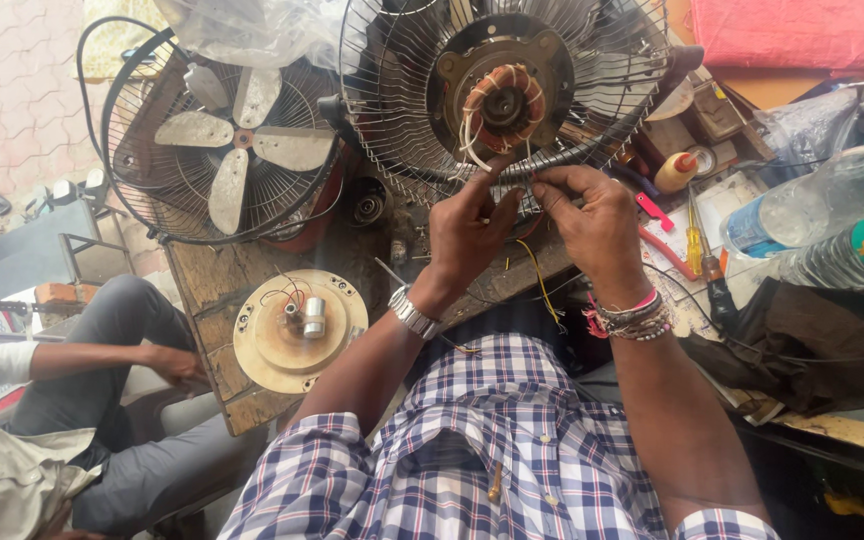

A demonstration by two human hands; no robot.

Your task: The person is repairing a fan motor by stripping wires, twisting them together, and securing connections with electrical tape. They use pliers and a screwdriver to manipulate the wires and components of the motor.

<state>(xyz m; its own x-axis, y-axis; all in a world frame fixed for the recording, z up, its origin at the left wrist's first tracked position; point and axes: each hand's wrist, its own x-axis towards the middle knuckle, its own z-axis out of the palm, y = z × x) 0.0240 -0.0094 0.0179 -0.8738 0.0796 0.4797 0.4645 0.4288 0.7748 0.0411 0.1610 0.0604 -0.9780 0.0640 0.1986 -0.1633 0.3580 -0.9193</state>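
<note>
While both hands meet at the workbench edge point(222, 290), the left hand point(467, 235) and right hand point(592, 220) sit close together, fingertips pinched on thin wires point(512, 170) trailing from the copper motor winding point(502, 100) inside the wire fan guard point(392, 110). A yellow wire point(542, 280) hangs below the hands. Wires look light, soft and easily kinked; the winding strands look fragile, so best held by the insulated leads, not the coil. The guard looks stiff, springy and awkward. Nearby: a 2nd fan with 5 grey blades point(227, 140), a round motor cover point(297, 330), a red-handled tool point(667, 245), a screwdriver point(697, 245), a plastic bottle point(832, 210). Another person's hand point(177, 365) rests left.
</note>
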